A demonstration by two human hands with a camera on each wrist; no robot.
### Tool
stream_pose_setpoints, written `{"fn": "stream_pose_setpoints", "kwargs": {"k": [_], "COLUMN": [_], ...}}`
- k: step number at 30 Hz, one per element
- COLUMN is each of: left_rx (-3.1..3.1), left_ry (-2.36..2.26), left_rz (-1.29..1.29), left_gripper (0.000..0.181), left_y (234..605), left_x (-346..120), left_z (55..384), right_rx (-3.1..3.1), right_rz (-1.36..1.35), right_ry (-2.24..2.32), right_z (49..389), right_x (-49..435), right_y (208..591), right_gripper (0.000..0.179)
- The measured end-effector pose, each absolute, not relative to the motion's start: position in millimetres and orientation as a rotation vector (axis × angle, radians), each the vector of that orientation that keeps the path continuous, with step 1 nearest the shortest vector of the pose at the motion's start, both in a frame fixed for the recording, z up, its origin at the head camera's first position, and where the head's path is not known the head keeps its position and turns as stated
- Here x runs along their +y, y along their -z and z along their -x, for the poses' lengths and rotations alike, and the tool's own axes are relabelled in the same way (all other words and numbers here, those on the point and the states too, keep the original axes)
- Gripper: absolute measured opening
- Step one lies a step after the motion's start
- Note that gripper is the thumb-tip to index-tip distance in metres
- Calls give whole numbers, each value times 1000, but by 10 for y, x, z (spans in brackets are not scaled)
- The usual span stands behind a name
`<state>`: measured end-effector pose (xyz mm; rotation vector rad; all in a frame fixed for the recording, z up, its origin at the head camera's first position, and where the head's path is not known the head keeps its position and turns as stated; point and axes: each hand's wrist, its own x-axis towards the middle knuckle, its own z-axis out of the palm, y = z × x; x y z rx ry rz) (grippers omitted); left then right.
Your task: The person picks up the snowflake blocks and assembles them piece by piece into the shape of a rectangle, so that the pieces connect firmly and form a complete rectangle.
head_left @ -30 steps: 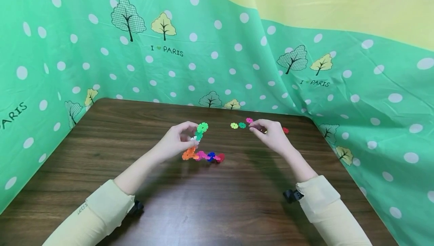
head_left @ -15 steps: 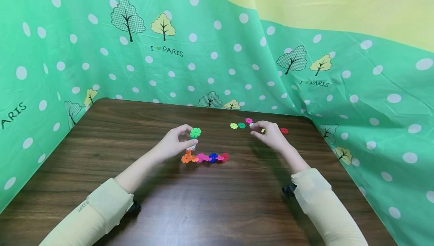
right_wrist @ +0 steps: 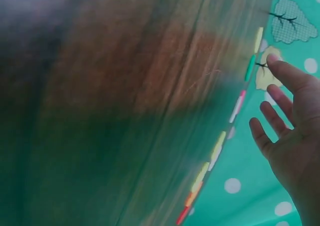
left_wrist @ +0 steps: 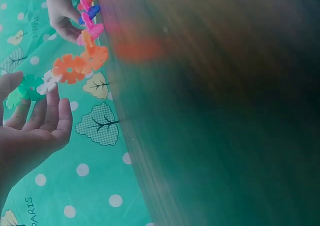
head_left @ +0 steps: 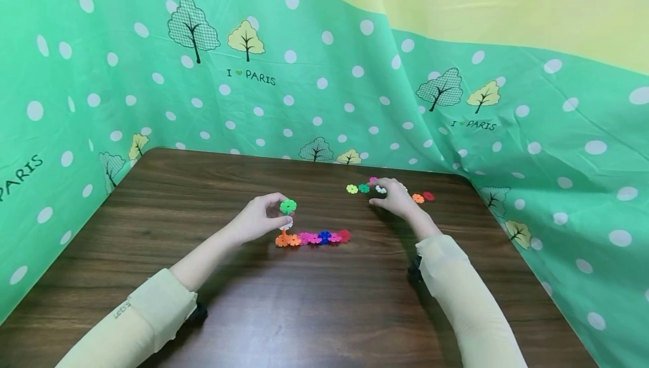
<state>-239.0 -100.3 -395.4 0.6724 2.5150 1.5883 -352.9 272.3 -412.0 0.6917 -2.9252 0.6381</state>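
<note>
My left hand (head_left: 258,218) pinches the green end of a chain of flower-shaped plastic discs between thumb and fingers. From the light green disc (head_left: 288,206), the chain runs down past a white disc (left_wrist: 49,82) to orange discs (left_wrist: 69,69), then right through pink and blue discs (head_left: 324,237) to a red disc (head_left: 344,236). My right hand (head_left: 395,198) hovers over loose discs at the back right, its fingers spread and holding nothing in the right wrist view. Nearest it are a white disc (head_left: 381,189) and a pink disc (head_left: 373,180).
A yellow-green disc (head_left: 352,189) and a dark green disc (head_left: 364,188) lie left of the right hand. To its right are an orange disc (head_left: 418,198) and a red disc (head_left: 428,195). A polka-dot curtain (head_left: 324,103) hangs behind the wooden table (head_left: 324,311).
My left hand has lowered the chain, and its red end has swung right. My right hand has drifted slightly left with its fingers spreading, uncovering the white and orange loose discs.
</note>
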Motion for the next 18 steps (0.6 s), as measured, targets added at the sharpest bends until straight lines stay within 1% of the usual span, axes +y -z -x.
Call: {"fn": "stream_pose_setpoints", "kwargs": {"k": [7, 11, 14, 18], "left_rx": [2530, 2503, 2512, 2564], "left_ry": [-1590, -1615, -1612, -1573], "left_rz": [-730, -739, -749, -760], "left_gripper": [27, 24, 19, 15], "left_y": [3929, 3927, 3925, 3904], "left_x": [-1021, -1034, -1039, -1038], "left_z": [2353, 2354, 2358, 2360], "right_rx": [-3018, -3045, -3056, -3069], "right_rz": [-702, -694, -673, -615], "right_ry": [-671, -656, -640, -662], "right_z": [3650, 3707, 3744, 3780], "right_x": [2655, 2593, 2559, 2526], "right_y": [4158, 4176, 4188, 4202], "right_gripper": [52, 52, 48, 38]}}
